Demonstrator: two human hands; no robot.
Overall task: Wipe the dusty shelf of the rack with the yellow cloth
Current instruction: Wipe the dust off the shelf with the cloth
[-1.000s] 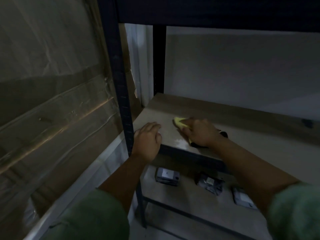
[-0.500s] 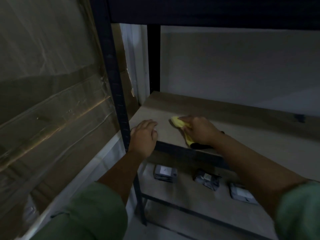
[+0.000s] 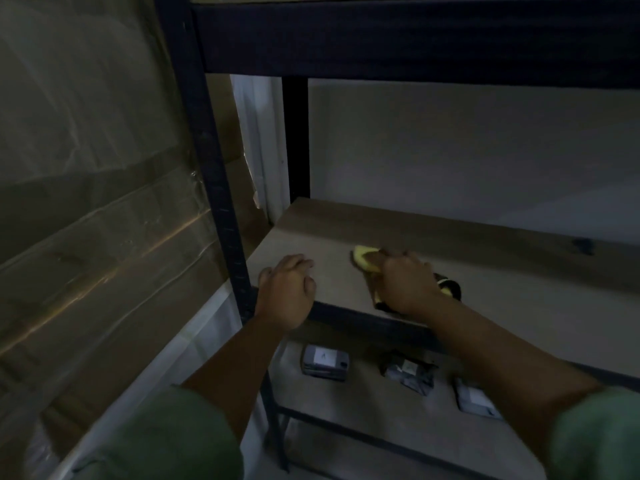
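Observation:
The yellow cloth (image 3: 365, 260) lies on the beige shelf board (image 3: 332, 282) of the dark metal rack (image 3: 221, 216), near the board's front left. My right hand (image 3: 407, 287) covers most of the cloth and grips it against the board; only the cloth's far-left end and a bit by my wrist show. My left hand (image 3: 285, 292) rests on the shelf's front left corner, fingers loosely curled over the edge, holding nothing.
A dark upper shelf beam (image 3: 415, 39) hangs close above. On the lower shelf (image 3: 363, 410) lie three small grey packets (image 3: 323, 362). A plastic-wrapped cardboard box (image 3: 86, 237) stands left of the rack. A small dark object (image 3: 583, 244) sits at the board's far right.
My right hand has slid the cloth a little toward the back of the shelf. My left hand stayed at the front left corner. The view has tilted up slightly.

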